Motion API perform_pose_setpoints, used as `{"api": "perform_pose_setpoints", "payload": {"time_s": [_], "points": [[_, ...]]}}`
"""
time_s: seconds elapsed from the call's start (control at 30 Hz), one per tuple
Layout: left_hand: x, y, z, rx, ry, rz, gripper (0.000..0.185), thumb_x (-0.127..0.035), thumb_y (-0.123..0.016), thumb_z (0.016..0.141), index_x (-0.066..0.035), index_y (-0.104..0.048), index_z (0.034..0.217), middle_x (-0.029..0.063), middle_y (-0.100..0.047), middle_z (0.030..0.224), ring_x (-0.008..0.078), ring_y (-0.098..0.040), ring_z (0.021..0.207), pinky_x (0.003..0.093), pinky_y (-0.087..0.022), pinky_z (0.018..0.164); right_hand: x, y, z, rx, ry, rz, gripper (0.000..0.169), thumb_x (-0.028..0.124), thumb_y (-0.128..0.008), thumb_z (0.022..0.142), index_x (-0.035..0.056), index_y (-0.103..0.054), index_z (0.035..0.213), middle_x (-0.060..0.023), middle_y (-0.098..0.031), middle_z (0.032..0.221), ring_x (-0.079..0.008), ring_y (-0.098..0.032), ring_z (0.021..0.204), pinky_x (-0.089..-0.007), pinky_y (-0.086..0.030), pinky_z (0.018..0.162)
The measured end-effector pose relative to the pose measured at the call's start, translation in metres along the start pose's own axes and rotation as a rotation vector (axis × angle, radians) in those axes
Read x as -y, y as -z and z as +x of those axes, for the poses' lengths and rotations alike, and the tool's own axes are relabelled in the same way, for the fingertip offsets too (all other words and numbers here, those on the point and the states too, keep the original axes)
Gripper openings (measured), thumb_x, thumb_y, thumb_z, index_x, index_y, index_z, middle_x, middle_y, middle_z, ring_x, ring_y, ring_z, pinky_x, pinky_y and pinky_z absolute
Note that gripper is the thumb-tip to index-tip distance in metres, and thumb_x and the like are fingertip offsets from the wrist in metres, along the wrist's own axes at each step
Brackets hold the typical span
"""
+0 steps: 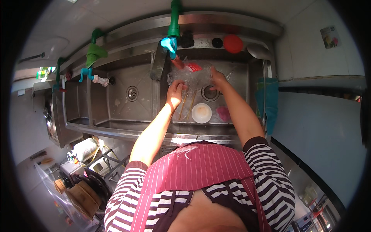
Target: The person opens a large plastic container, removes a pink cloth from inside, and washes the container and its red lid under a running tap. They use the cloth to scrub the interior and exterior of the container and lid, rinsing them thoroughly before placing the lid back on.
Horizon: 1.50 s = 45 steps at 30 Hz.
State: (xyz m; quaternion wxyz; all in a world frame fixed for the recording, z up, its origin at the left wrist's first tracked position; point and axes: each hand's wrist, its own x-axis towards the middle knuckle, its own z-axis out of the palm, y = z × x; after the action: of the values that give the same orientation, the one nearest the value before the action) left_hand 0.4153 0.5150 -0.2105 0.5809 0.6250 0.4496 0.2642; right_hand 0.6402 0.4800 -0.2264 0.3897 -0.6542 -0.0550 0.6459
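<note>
A clear plastic container [192, 76] with a red label [193, 67] lies on its side between my hands in the right-hand sink basin [240, 95]. My left hand [175, 92] grips it near its left end. At the other end, my right hand [218, 79] holds it, with some fingers hidden behind the plastic. The tap's reddish spout [178, 62] hangs right over the container. Below my hands, a pair of chopsticks [187, 105], a white bowl [201, 113] and a pink cloth or scrubber [223, 113] rest on the basin floor, near the drain [210, 92].
Left of this basin is another steel basin [124, 110] with its own drain. On the back ledge sit a dark scrubber [187, 39], a black lid [217, 43], a red lid [233, 44] and a metal ladle [258, 51]. A teal cloth [268, 104] drapes over the right rail.
</note>
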Motion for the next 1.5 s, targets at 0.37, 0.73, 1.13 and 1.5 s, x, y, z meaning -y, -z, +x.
{"api": "perform_pose_setpoints", "payload": {"time_s": [0.37,0.73,1.13,1.5], "points": [[-0.053,-0.004,-0.009,-0.236,0.562,-0.587,0.041,-0.029,-0.039,0.093,-0.007,-0.036,0.127,0.0087,-0.060,0.101,0.0183,-0.053,0.093,0.0292,-0.036,0.084,-0.030,0.005,0.026,0.178,0.147,0.420,0.060,0.038,-0.057,0.082,0.0099,-0.032,0.128,-0.0113,-0.035,0.124,-0.0396,-0.047,0.101,-0.0510,-0.046,0.078],[-0.012,0.009,-0.007,0.000,0.122,-0.279,0.016,-0.008,-0.046,0.087,-0.005,-0.052,0.102,0.0058,-0.060,0.087,0.0155,-0.056,0.083,0.0297,-0.043,0.080,-0.035,-0.001,0.038,-0.095,0.631,-0.161,0.050,0.044,-0.045,0.088,0.0068,-0.047,0.121,-0.0081,-0.055,0.108,-0.0167,-0.049,0.102,-0.0319,-0.041,0.082],[0.046,0.004,-0.063,-0.549,0.779,-1.067,0.036,-0.040,-0.030,0.094,-0.013,-0.052,0.087,-0.0017,-0.053,0.070,0.0165,-0.053,0.066,0.0680,-0.022,0.091,-0.012,-0.043,-0.043,0.033,0.950,-0.755,0.047,0.035,-0.047,0.087,0.0030,-0.046,0.121,-0.0191,-0.054,0.112,-0.0301,-0.055,0.100,-0.0371,-0.042,0.085],[0.033,-0.015,-0.080,-0.345,0.868,-1.269,0.042,-0.036,-0.023,0.093,-0.014,-0.038,0.126,0.0125,-0.043,0.128,0.0322,-0.037,0.120,0.0576,-0.029,0.097,0.036,-0.062,0.048,0.463,0.572,-0.998,0.043,0.039,-0.047,0.086,0.0081,-0.054,0.115,-0.0128,-0.056,0.113,-0.0289,-0.056,0.099,-0.0372,-0.042,0.086]]}}
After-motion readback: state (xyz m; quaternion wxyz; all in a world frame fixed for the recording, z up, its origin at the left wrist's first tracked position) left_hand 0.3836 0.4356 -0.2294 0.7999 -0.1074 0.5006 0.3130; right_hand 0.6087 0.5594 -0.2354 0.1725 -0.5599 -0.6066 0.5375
